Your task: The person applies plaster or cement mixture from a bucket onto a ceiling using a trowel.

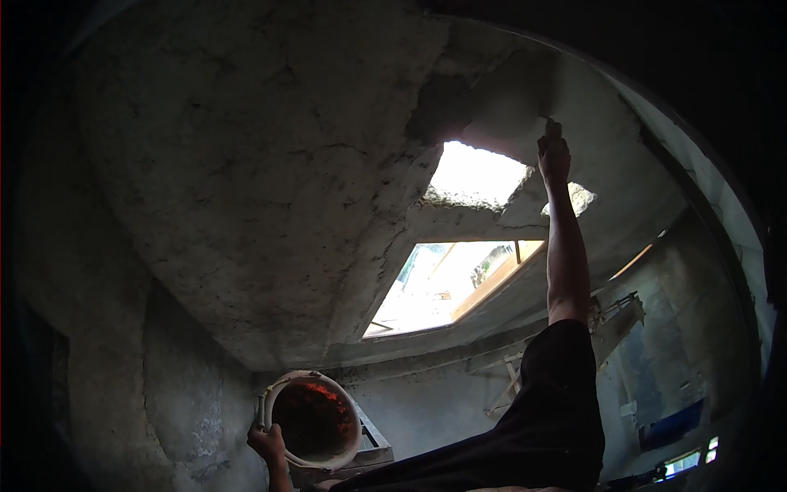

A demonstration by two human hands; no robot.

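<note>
My right hand [554,154] is raised at the end of a stretched arm, close to a dark, damp-looking patch of plaster [508,94] high on the wall. Its fingers are closed round a small tool handle [553,128]; the tool's blade cannot be made out. Low on the left, my left hand [269,444] grips the rim of a round bucket [351,422]. The bucket is tilted so its mouth faces the camera, with a dark inside and orange-red patches.
A bright ragged opening [477,174] and a smaller hole [574,199] pierce the wall near my right arm. Below is a wood-framed window [451,287]. A wooden structure [615,328] stands at the right, with a blue object [672,426] beyond.
</note>
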